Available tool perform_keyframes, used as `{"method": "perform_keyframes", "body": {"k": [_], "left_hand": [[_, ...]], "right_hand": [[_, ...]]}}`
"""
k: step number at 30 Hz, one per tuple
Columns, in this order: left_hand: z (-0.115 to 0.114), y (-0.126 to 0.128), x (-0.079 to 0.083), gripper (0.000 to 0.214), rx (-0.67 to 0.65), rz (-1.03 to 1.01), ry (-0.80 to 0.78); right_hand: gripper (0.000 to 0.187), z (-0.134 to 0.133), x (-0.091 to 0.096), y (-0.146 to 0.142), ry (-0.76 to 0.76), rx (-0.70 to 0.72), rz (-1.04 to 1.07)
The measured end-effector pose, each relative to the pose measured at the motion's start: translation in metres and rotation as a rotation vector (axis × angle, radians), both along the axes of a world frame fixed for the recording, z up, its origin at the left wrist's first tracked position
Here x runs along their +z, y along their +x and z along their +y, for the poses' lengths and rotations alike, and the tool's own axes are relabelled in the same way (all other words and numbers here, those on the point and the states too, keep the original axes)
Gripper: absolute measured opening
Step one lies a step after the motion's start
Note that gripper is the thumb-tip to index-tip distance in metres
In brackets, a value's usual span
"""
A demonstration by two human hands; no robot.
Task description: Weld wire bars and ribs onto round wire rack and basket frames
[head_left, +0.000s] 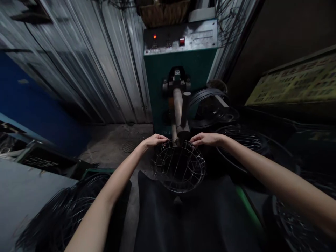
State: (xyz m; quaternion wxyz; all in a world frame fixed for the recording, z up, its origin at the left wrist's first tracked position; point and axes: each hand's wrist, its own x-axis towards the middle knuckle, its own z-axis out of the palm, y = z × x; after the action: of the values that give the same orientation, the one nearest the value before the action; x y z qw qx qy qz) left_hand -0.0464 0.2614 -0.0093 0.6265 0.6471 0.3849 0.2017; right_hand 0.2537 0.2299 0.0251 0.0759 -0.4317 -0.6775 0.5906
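A round wire basket point(181, 190) of thin shiny metal is held up between my two hands, above my dark-covered lap. My left hand point(155, 140) pinches its far rim on the left side. On the right, my right hand point(206, 139) grips the same rim with thumb and fingers. The far edge of the basket lies at the lower end of a green welding machine point(157, 73), close under its thick cylindrical electrode arm point(181, 115). Whether the rim touches the metal there, I cannot tell.
A red light point(154, 36) glows on the machine's panel. Coiled wire point(207, 93) hangs right of the arm. Bundles of dark wire point(70, 206) lie at lower left, and wire rings point(241, 136) are piled at right. A container of metal pieces point(294, 224) stands at lower right.
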Motion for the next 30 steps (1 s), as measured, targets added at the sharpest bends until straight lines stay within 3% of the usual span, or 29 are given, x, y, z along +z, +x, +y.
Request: {"method": "perform_keyframes", "body": {"k": [6, 13, 16, 19, 21, 24, 27, 30], "left_hand": [[0.007, 0.001, 0.001, 0.031, -0.022, 0.006, 0.022], [0.012, 0.010, 0.010, 0.011, -0.078, 0.139, 0.181], [0.013, -0.003, 0.024, 0.013, 0.046, 0.120, 0.248], [0.002, -0.035, 0.028, 0.025, 0.350, -0.012, 0.400], [-0.016, -0.061, 0.018, 0.029, 0.556, -0.110, 0.389], [-0.057, -0.091, -0.021, 0.028, 0.761, -0.169, 0.099], [-0.093, -0.095, -0.070, 0.030, 0.750, -0.167, -0.069], [-0.107, -0.076, -0.105, 0.035, 0.624, -0.354, -0.265]], "right_hand": [[0.043, 0.002, 0.003, -0.001, 0.025, 0.056, -0.042], [0.045, -0.003, 0.001, -0.004, 0.124, 0.093, -0.084], [0.050, -0.007, 0.000, -0.005, 0.124, 0.018, -0.105], [0.051, -0.010, -0.003, 0.001, 0.095, -0.093, -0.133], [0.050, -0.012, -0.009, 0.011, 0.075, -0.185, -0.151], [0.043, -0.023, -0.024, 0.028, 0.056, -0.354, -0.135], [0.038, -0.044, -0.044, 0.042, 0.022, -0.492, -0.105], [0.039, -0.067, -0.061, 0.050, 0.003, -0.565, -0.102]]}}
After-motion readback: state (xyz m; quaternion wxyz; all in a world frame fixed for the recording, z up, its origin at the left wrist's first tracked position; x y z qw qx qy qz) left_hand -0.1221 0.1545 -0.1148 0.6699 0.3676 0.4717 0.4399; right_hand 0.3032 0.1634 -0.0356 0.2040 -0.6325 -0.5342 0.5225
